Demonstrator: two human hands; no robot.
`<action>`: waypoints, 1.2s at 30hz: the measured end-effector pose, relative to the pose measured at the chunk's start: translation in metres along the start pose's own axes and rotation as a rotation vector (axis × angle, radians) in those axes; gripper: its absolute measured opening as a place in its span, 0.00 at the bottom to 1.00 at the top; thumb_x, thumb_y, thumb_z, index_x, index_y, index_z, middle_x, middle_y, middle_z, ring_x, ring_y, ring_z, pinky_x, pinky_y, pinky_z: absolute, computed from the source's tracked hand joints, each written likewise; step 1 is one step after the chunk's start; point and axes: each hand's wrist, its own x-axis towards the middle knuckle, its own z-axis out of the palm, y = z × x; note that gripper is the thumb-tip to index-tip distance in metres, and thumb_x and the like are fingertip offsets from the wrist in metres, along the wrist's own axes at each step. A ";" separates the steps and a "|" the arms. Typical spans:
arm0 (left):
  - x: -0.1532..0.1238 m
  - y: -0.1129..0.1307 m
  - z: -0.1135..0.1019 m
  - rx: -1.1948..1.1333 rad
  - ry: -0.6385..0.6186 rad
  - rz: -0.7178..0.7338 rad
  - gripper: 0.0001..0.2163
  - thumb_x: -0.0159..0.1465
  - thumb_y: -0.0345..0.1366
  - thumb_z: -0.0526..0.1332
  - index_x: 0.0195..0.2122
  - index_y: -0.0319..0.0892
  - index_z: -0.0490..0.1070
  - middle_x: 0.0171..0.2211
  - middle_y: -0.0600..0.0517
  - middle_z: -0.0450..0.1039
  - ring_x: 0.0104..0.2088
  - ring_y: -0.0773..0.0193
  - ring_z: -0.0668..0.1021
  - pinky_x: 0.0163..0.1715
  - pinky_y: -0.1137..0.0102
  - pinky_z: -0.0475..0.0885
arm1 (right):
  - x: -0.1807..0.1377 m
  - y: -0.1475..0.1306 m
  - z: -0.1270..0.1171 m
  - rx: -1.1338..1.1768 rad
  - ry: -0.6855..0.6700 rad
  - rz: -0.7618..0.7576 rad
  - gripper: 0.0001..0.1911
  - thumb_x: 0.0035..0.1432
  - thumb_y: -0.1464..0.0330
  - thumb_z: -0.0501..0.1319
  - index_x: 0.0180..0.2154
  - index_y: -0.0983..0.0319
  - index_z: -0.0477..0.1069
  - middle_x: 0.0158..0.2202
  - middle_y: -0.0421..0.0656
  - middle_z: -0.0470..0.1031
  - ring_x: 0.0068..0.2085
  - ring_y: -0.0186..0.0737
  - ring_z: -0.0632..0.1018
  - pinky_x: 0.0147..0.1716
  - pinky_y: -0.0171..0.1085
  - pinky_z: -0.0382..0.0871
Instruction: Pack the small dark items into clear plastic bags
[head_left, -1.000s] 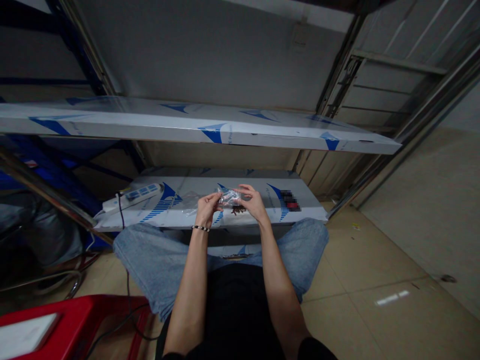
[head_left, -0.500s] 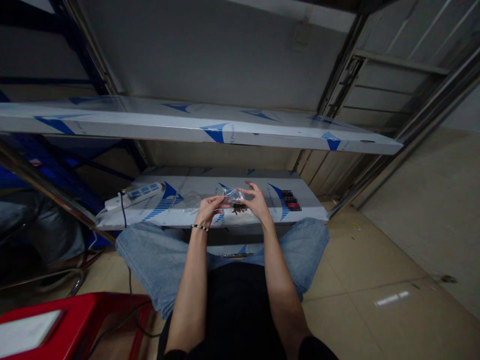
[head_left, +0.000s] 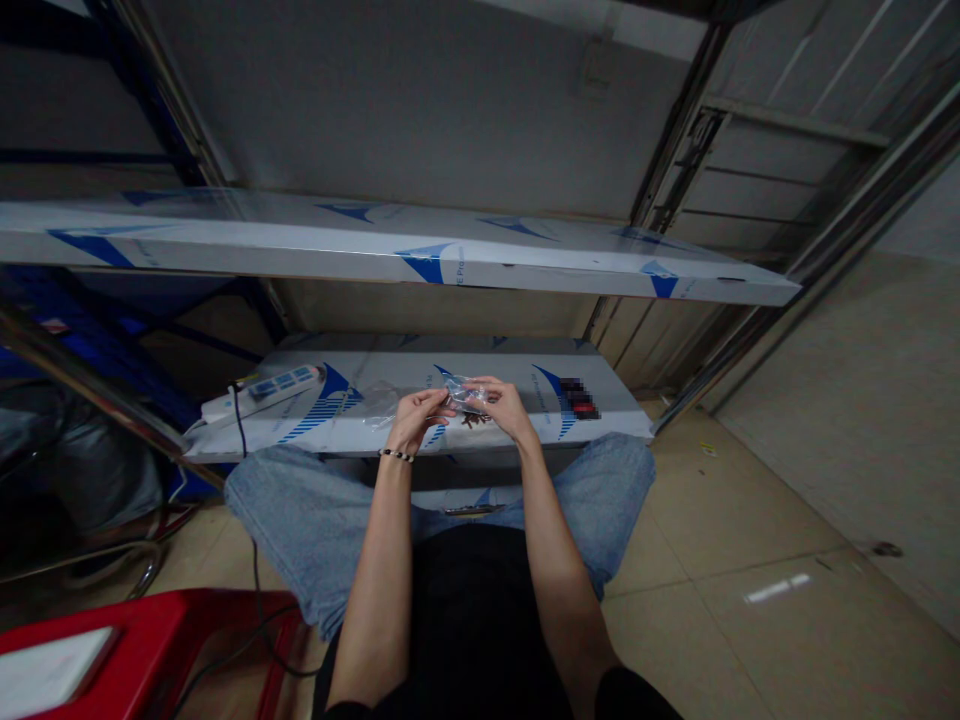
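Observation:
A small clear plastic bag (head_left: 466, 392) is held up between my two hands, above the lower shelf (head_left: 510, 360). My left hand (head_left: 418, 415) pinches its left side between thumb and fingers. On the right side, my right hand (head_left: 506, 405) has its thumb and fingers closed on the plastic. Just below the bag lies a little pile of brown pieces (head_left: 474, 420), partly hidden by my hands and too small to name. Another crumpled clear plastic bag (head_left: 379, 403) rests on the shelf, left of my left hand.
A white power strip (head_left: 262, 392) with a dark cable lies at the shelf's left end. A blurred dark and red item (head_left: 580, 399) lies to the right. The upper shelf (head_left: 510, 272) spans above. A red stool (head_left: 161, 630) stands lower left, bearing a white flat object (head_left: 56, 672).
My right hand's fingers have come down from a spread pose and closed on the bag's right side. My left hand keeps its pinch. The view has shifted slightly.

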 end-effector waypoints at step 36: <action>-0.006 0.008 0.027 0.216 0.067 0.148 0.20 0.53 0.47 0.75 0.34 0.34 0.77 0.25 0.44 0.80 0.26 0.56 0.83 0.21 0.71 0.73 | 0.008 0.001 0.063 0.662 0.673 0.624 0.14 0.69 0.58 0.53 0.36 0.61 0.68 0.23 0.37 0.74 0.17 0.33 0.73 0.11 0.28 0.57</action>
